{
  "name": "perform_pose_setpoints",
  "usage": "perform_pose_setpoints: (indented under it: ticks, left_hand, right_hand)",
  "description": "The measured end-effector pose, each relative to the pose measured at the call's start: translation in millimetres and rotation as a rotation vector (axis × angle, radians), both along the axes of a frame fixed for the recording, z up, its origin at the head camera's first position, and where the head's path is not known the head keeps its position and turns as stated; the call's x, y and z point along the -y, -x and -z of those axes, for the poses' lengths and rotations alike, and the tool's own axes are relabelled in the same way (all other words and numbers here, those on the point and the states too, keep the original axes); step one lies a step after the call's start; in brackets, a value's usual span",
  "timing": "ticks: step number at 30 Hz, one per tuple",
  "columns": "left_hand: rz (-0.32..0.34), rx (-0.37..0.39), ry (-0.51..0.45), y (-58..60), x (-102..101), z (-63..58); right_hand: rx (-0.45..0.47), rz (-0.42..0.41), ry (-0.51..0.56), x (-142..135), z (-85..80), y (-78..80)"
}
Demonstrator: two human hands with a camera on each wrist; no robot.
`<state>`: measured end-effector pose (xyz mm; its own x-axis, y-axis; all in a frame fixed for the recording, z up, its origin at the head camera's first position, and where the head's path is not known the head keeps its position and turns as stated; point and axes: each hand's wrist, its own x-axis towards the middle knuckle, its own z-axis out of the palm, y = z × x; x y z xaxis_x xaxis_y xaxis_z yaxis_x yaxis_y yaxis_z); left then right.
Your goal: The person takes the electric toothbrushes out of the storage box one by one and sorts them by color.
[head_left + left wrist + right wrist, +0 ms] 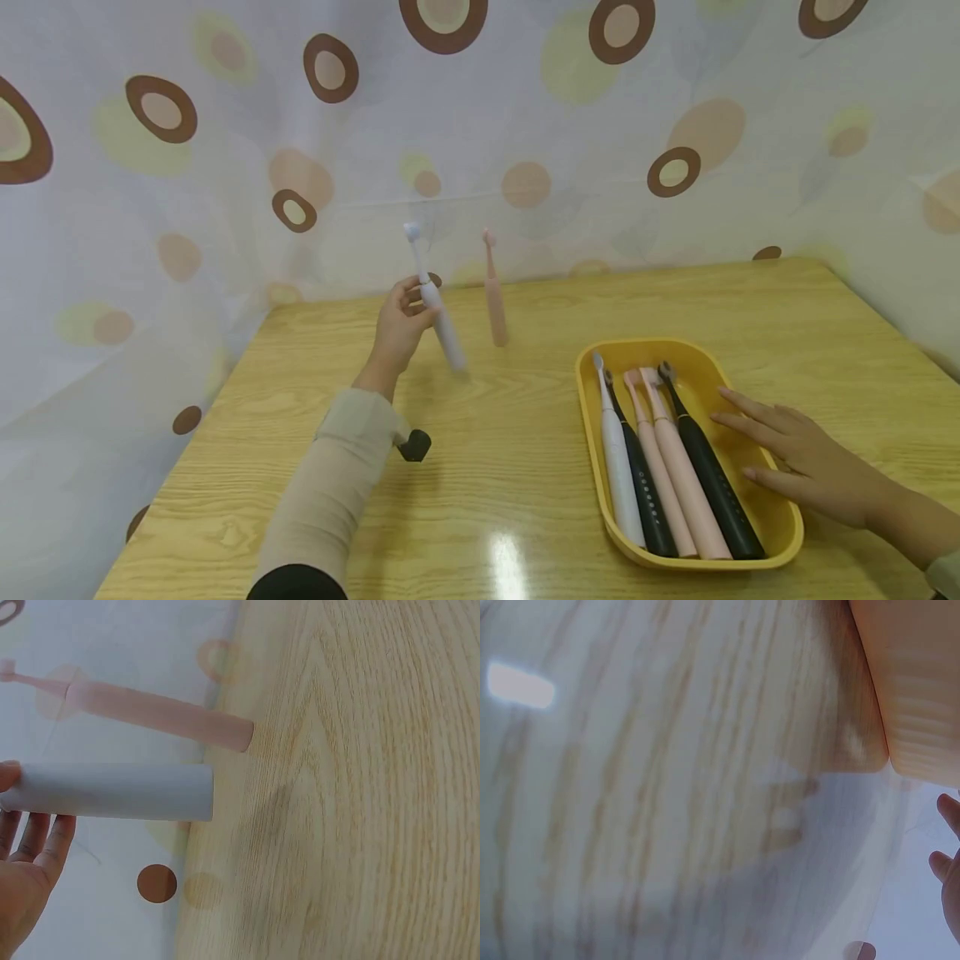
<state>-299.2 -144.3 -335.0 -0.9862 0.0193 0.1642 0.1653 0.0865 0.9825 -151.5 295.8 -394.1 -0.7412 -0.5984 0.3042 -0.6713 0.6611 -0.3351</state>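
My left hand pinches a white electric toothbrush by its handle, brush head up and tilted to the left. In the left wrist view the white handle is held between thumb and fingers, its base apart from the tabletop. A pink electric toothbrush stands upright on the table just right of it. My right hand hovers by the right rim of a yellow tray with fingers spread, holding nothing. Inside the tray lie several toothbrushes: a white one, pink ones and black ones.
The wood-grain table meets a patterned curtain behind and at the sides. In the right wrist view the tray's outer wall rises beside the tabletop.
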Motion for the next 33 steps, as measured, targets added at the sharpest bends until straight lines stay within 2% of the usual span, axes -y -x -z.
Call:
perform_pose_setpoints:
  ticks: [5,13,20,33]
  left_hand:
    - [-0.064,0.024,0.053,9.4,6,7.8]
    - [-0.141,-0.001,0.126,18.8,16,16.6]
    - [-0.167,0.021,0.131,22.4,20,20.8]
    - [-0.206,0.045,0.129,22.0,30,25.0]
  right_hand:
    - [-0.016,-0.01,-0.001,0,1.2,0.5]
    - [-0.02,-0.02,0.0,0,2.5,0.8]
    - [0.001,0.004,0.01,0,1.9,-0.2]
    - [-0.019,-0.009,0.011,-1,3.1,0.4]
